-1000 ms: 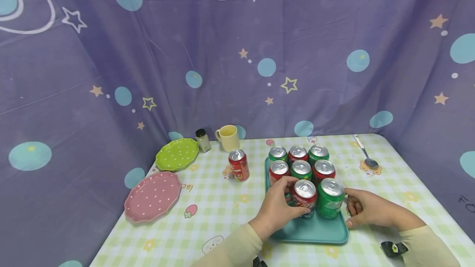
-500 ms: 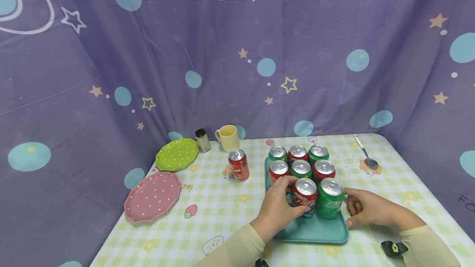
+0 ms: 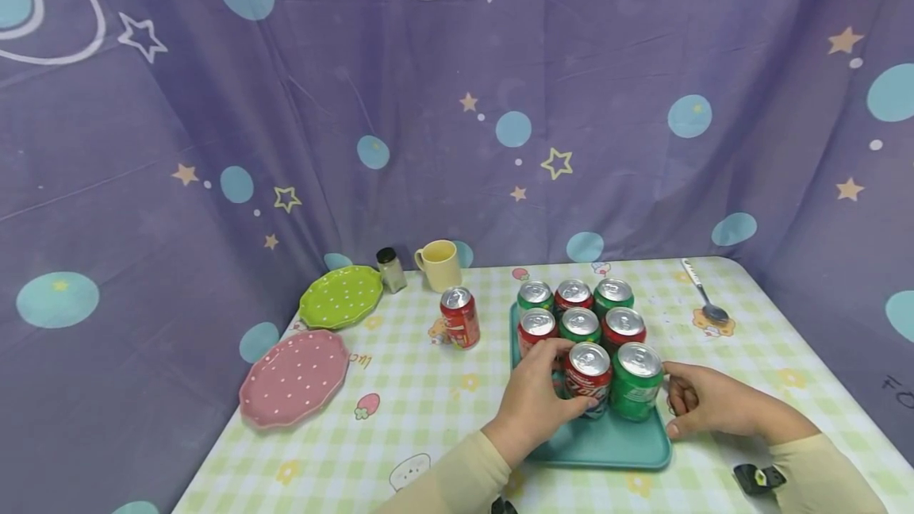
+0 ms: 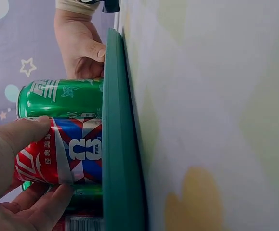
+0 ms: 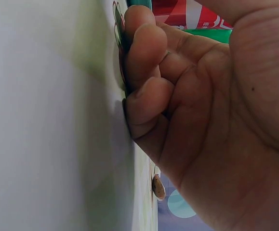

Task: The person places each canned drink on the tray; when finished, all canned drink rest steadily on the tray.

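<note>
My left hand (image 3: pixel 534 403) holds a red soda can (image 3: pixel 588 379) between thumb and fingers at the front of the teal tray (image 3: pixel 607 446). In the left wrist view the can (image 4: pixel 57 151) has blue and white print low down, its bottom at the tray's raised rim (image 4: pixel 117 144). Right beside it stands a green soda can (image 3: pixel 635 387). Several more red and green cans (image 3: pixel 581 324) fill the rows behind. My right hand (image 3: pixel 714 403) is at the tray's right edge, thumb and index finger on the rim, other fingers (image 5: pixel 146 53) curled against the tablecloth.
Left of the tray, a lone red can (image 3: pixel 460 320) stands on the checked tablecloth (image 3: pixel 407 395). Farther left are a pink plate (image 3: pixel 296 379) and a green plate (image 3: pixel 341 297). At the back stand a black-lidded jar (image 3: pixel 391 270) and a yellow mug (image 3: pixel 439 266). A spoon (image 3: pixel 703 292) lies back right.
My left hand and the red can have shifted very slightly right, toward the green can beside it. My right hand and the other things keep their places.
</note>
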`<act>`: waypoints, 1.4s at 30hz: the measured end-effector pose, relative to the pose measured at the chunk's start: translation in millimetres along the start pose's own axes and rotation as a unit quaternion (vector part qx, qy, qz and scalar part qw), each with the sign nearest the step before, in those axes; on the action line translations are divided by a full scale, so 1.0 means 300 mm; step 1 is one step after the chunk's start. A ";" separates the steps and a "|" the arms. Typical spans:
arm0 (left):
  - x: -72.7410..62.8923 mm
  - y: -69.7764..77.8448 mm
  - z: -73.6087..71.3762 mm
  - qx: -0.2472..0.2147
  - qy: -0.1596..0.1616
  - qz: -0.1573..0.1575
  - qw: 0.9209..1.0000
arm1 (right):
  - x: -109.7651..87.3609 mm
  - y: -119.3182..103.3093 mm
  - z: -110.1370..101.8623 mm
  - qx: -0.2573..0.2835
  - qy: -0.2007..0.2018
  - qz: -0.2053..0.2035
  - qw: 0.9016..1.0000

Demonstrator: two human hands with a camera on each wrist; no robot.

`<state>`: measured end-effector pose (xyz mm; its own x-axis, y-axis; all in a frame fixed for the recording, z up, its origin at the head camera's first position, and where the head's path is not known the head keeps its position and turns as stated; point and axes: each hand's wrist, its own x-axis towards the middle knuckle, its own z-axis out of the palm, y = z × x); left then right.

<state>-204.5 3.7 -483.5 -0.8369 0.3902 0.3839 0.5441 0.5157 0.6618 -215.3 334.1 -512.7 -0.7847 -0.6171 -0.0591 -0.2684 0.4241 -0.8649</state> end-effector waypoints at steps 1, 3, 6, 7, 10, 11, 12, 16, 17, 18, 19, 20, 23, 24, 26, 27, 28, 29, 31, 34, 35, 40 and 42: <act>0.001 0.003 -0.004 0.001 -0.003 0.000 1.000 | 0.000 0.001 0.000 0.000 0.000 0.000 1.000; 0.003 0.011 -0.019 -0.006 -0.007 -0.003 1.000 | 0.001 0.002 0.000 0.000 0.000 0.001 1.000; 0.015 0.027 -0.065 -0.040 -0.004 -0.005 0.999 | 0.002 0.005 -0.001 0.001 0.001 0.003 1.000; 0.021 0.030 -0.087 -0.053 0.003 -0.002 0.999 | 0.002 0.006 -0.001 0.002 0.001 0.003 1.000; 0.049 0.024 -0.173 -0.073 0.044 0.018 0.996 | 0.003 0.009 -0.002 0.005 0.001 0.002 1.000; 0.060 0.015 -0.207 -0.077 0.064 0.024 0.995 | 0.003 0.009 -0.002 0.005 0.002 0.001 1.000; 0.071 0.002 -0.240 -0.082 0.086 0.027 0.993 | 0.003 0.010 -0.002 0.005 0.002 0.001 1.000; 0.112 -0.097 -0.366 -0.086 0.188 0.023 0.978 | 0.004 0.010 -0.002 0.003 0.004 0.003 1.000; 0.120 -0.133 -0.391 -0.079 0.209 0.015 0.975 | 0.004 0.009 -0.002 0.003 0.004 0.004 1.000; 0.126 -0.171 -0.413 -0.067 0.224 0.005 0.972 | 0.003 0.009 -0.002 0.004 0.003 0.006 1.000; 0.129 -0.211 -0.432 -0.051 0.234 -0.013 0.971 | 0.003 0.008 -0.002 0.005 0.003 0.007 1.000; 0.130 -0.252 -0.447 -0.038 0.235 -0.035 0.971 | 0.002 0.009 -0.003 0.006 0.002 0.007 1.000; 0.121 -0.366 -0.469 -0.007 0.208 -0.108 0.972 | 0.001 0.011 -0.002 0.007 0.002 0.009 1.000; 0.117 -0.395 -0.471 -0.004 0.193 -0.131 0.972 | 0.001 0.012 -0.002 0.007 0.003 0.009 1.000; 0.111 -0.443 -0.468 -0.017 0.168 -0.159 0.973 | 0.000 0.014 -0.002 0.006 0.005 0.008 1.000; 0.109 -0.459 -0.465 -0.029 0.160 -0.165 0.973 | -0.001 0.013 -0.001 0.006 0.006 0.008 1.000; 0.108 -0.472 -0.463 -0.042 0.153 -0.167 0.973 | -0.001 0.012 -0.001 0.006 0.007 0.007 1.000; 0.107 -0.482 -0.460 -0.061 0.146 -0.169 0.973 | -0.001 0.012 0.000 0.005 0.008 0.007 1.000; 0.103 -0.504 -0.455 -0.098 0.132 -0.164 0.973 | -0.001 0.012 0.001 0.005 0.009 0.007 1.000; 0.095 -0.533 -0.443 -0.153 0.111 -0.157 0.969 | 0.000 0.013 0.001 0.004 0.010 0.005 1.000; 0.093 -0.543 -0.437 -0.166 0.105 -0.156 0.968 | 0.000 0.013 0.001 0.004 0.009 0.004 1.000; 0.092 -0.567 -0.402 -0.187 0.083 -0.138 0.969 | 0.000 0.014 0.001 0.005 0.008 -0.004 1.000; 0.091 -0.565 -0.391 -0.183 0.080 -0.129 0.971 | 0.000 0.014 0.002 0.003 0.008 -0.005 1.000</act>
<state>-326.6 -162.5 -509.6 -0.9573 0.1457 0.2498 0.2809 0.2639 0.9227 -216.2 335.5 -516.5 -0.7904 -0.6111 -0.0425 -0.2729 0.4134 -0.8687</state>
